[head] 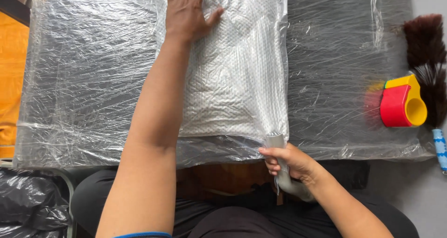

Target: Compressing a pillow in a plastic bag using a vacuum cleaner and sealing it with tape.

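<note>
A white dimple-textured pad (228,70) under clear plastic, a red-and-yellow tape dispenser (402,103), a dark brown duster (426,52).

Clear-bagged white package (233,70) lies mid-table, rectangular.

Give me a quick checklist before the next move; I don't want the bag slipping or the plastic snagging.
1. Left hand flat on the white textured bag: ok.
2. Right hand firmly closed around the grey tool: ok.
3. Tool tip at the bag's near right corner: ok.
4. Bag's clear wrap sealed at that corner: cannot tell.
5. Tape dispenser and feather duster clear of the hands: ok.
6. Clear plastic film on the table smooth: not ok, wrinkled.
</note>
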